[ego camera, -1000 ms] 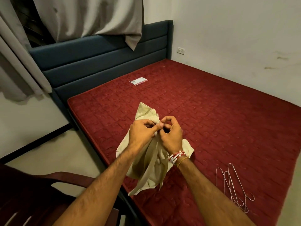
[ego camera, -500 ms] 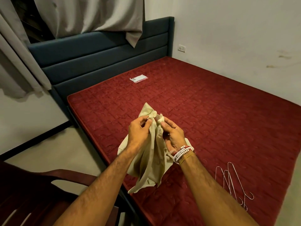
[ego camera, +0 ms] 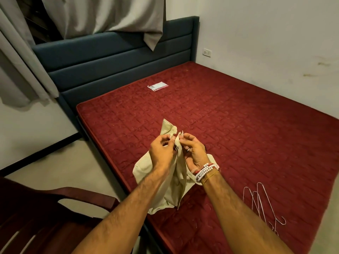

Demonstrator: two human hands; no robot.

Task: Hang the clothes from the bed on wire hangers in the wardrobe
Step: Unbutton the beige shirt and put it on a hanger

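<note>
Above quilted red bed (ego camera: 238, 125): left hand (ego camera: 161, 153) and right hand (ego camera: 194, 153) pinch crumpled beige cloth garment (ego camera: 176, 182), hanging limp. Thin wire hangers (ego camera: 260, 204) lie on mattress, near right.

The garment (ego camera: 176, 182) pinched in the fingers (ego camera: 190, 138) is plain pale beige. Beyond the fingertips, the mattress (ego camera: 238, 116) is dark red with a quilted swirl pattern, and the headboard (ego camera: 113, 57) is dark blue. Below-right of the fingers are silvery hangers (ego camera: 260, 204) and white-and-red beaded bracelets (ego camera: 205, 170).
</note>
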